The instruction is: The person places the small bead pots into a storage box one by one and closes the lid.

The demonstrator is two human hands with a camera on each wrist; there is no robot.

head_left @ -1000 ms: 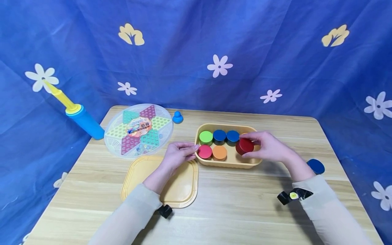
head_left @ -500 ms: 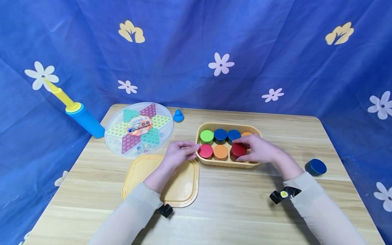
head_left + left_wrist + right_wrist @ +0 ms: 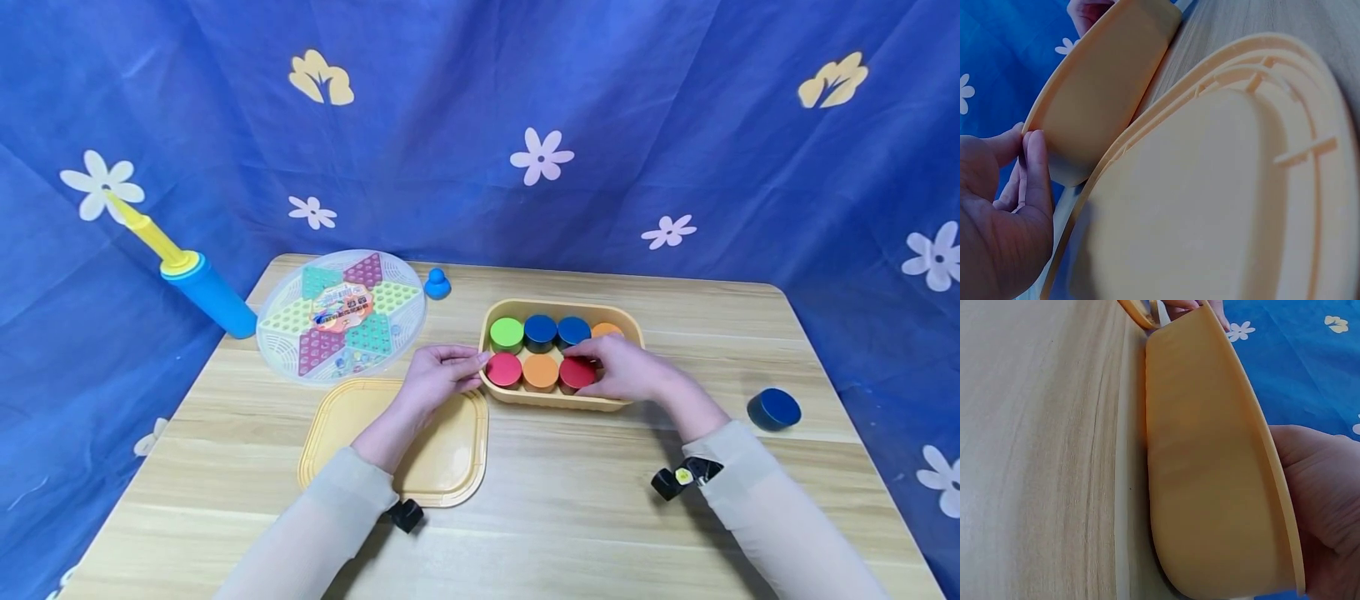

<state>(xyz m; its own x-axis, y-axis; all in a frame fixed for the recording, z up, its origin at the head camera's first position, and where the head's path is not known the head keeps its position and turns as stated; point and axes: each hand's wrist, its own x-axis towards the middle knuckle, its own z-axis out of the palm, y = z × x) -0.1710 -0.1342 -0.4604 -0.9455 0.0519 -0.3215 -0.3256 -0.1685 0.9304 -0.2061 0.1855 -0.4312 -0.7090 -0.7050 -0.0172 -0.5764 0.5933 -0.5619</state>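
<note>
- My right hand (image 3: 626,372): fingers curled on the dark red disc (image 3: 576,372), seated in the front row of the yellow tray (image 3: 558,400), beside the orange disc (image 3: 540,371).
- My left hand (image 3: 435,377): fingertips pinching the tray's left rim, steadying.
- Step: seating.
- Next, I judge: release, reach the blue disc (image 3: 774,408) lying well right on the table (image 3: 570,500).

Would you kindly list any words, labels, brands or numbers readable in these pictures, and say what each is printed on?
No text can be read in any view.
Chinese checkers board: the coloured label at its centre bears print, too small and blurred to read.
Wrist camera strap tag: a small yellow round mark, illegible.
Yellow tray, its coloured discs, and yellow lid: no lettering visible.
</note>
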